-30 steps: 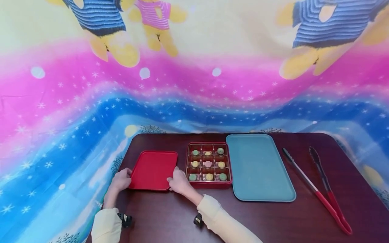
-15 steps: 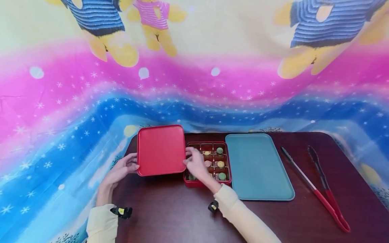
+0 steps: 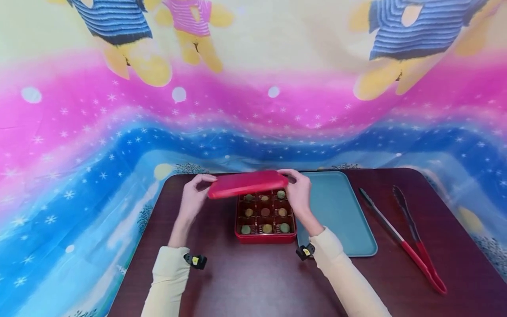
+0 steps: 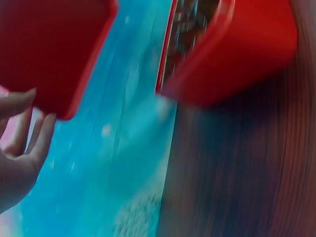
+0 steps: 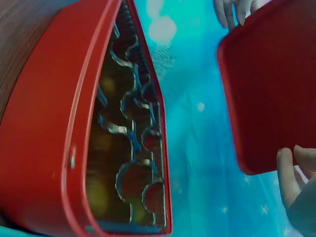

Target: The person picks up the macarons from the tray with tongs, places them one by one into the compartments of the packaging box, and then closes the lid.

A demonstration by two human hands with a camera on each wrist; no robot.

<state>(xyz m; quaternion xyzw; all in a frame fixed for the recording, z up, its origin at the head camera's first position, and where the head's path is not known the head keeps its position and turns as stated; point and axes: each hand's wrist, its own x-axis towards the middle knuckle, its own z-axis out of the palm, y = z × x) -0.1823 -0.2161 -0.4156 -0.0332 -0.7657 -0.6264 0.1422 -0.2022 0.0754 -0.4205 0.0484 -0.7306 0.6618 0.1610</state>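
Above the far part of an open red box [image 3: 266,239], a red square lid [image 3: 247,183] hangs tilted in the air, held from both sides. My left hand [image 3: 194,198] pinches its left edge, and my right hand [image 3: 299,191] pinches the right edge. In the left wrist view the thumb and fingers grip a corner of the lid [image 4: 59,54]. The right wrist view has both hands on the lid [image 5: 276,89], apart from the box. Inside the box, a divided tray holds small round pieces, green [image 3: 245,229], yellow and one darker; the back row is partly hidden by the lid.
A blue-green tray [image 3: 340,211] lies flat right of the box, partly behind my right arm. Farther right rest long tongs [image 3: 412,251] with red handles, spread apart. The brown table [image 3: 245,273] ends at a printed cloth backdrop [image 3: 237,114].
First the lid lay on the table left of the box with both hands at its sides. Both hands have lifted it and carried it right, over the box's far part, tilting it.
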